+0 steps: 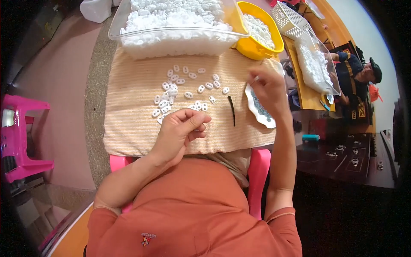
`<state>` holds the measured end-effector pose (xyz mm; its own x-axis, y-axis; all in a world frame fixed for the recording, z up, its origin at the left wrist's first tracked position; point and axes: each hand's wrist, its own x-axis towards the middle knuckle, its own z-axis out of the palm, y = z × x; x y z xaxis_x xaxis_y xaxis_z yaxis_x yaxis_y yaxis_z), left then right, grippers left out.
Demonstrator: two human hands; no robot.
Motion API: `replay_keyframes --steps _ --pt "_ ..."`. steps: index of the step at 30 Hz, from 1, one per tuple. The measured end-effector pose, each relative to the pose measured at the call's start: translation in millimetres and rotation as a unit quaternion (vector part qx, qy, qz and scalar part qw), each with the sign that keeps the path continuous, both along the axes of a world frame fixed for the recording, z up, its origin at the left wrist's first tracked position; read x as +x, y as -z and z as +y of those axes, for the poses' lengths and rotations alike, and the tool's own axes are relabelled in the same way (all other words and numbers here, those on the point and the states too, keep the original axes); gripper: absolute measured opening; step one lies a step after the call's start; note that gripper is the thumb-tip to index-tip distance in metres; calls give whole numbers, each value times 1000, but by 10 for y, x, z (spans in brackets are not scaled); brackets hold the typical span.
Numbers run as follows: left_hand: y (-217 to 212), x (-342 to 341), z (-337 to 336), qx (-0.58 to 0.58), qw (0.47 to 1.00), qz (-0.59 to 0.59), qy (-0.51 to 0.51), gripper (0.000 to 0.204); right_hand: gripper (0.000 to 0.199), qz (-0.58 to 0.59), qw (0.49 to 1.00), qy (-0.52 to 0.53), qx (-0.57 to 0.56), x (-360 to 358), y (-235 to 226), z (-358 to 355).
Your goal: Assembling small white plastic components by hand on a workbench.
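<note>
My left hand (184,130) is closed over the near part of the cloth, thumb pressed to the curled fingers. What it holds, if anything, is hidden. My right hand (270,88) is raised by the wavy-edged white dish (251,104), its fingers pinched and a little blurred. A tiny pale spot shows at those fingertips, too small to name. Small grey bits (262,108) lie in the dish, partly behind my right forearm. Small white oval two-holed plastic pieces (188,94) lie scattered on the cloth beyond my left hand. A thin black strip (232,110) lies between my hands.
A clear bin (180,43) heaped with white pieces stands at the cloth's far edge, beside a yellow tub (252,50). To the right, a person (353,75) sits by another clear bin (314,68) and a white perforated basket (291,19). A pink stool (25,132) stands left.
</note>
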<state>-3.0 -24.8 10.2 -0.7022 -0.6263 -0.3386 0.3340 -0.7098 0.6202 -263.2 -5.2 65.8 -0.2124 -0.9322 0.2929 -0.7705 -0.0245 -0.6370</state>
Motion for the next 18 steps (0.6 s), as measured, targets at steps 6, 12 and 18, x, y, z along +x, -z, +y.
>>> replay_keyframes --steps 6,12,18 --pt "10 17 -20 -5 999 -1 -38 14 19 9 994 -80 79 468 218 155" --pt "7 22 -19 5 998 -9 -56 13 18 125 983 -87 99 551 368 118" --pt "3 23 -19 1 999 -10 -53 13 16 146 979 -71 126 637 414 33"
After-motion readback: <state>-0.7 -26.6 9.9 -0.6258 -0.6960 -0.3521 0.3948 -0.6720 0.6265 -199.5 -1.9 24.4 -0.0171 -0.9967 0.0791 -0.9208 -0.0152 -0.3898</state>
